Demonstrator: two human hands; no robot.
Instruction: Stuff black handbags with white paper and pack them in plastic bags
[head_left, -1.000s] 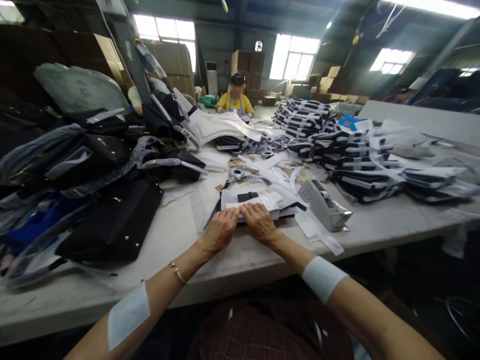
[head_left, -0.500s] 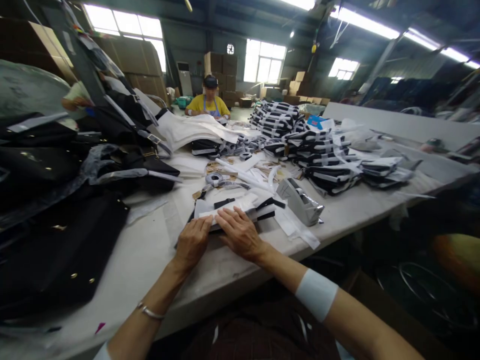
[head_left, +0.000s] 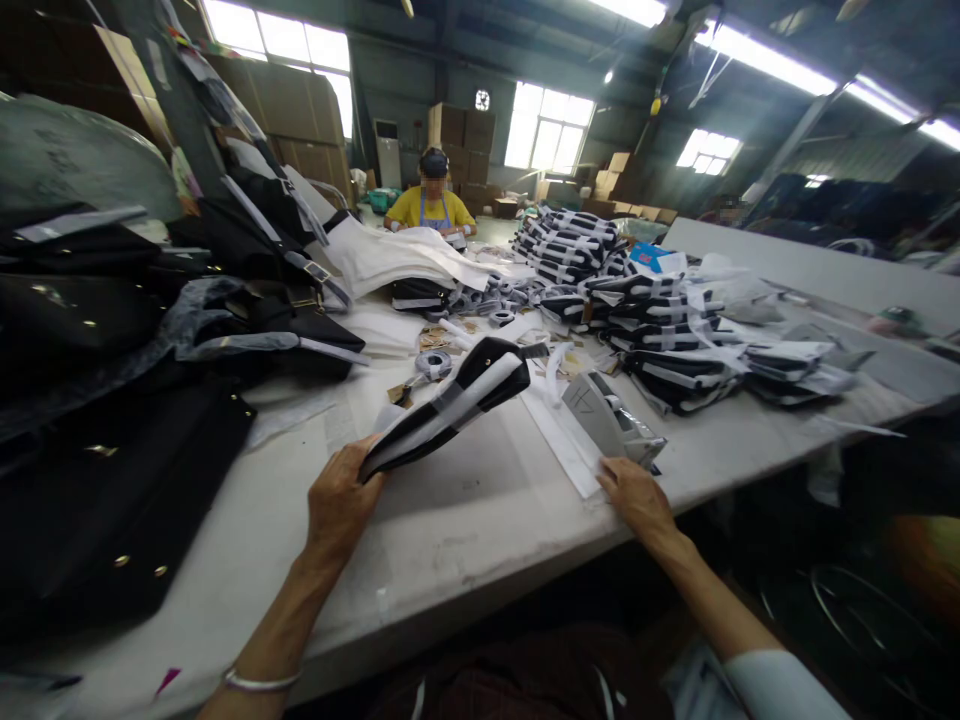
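My left hand [head_left: 341,500] grips the near end of a folded black bag [head_left: 469,405] and holds it tilted above the table. A white strip of padding runs along the bag's edge, with a clear band around its middle. At the near end of the grey tape dispenser [head_left: 600,410], my right hand [head_left: 637,495] has its fingers pinched together. Whatever lies between those fingertips is too small to make out. White paper strips [head_left: 566,450] lie beside the dispenser, close to the right fingertips.
Large black bags [head_left: 120,500] cover the table's left side. Stacks of wrapped black bags [head_left: 664,355] stand at the right, beyond the dispenser. Tape rolls [head_left: 433,364] and white sheets [head_left: 405,255] lie farther back. A person in yellow [head_left: 431,208] sits across the table.
My left hand has lifted the bag off the table and tilted it up. My right hand has left the bag and moved right to the tape dispenser.
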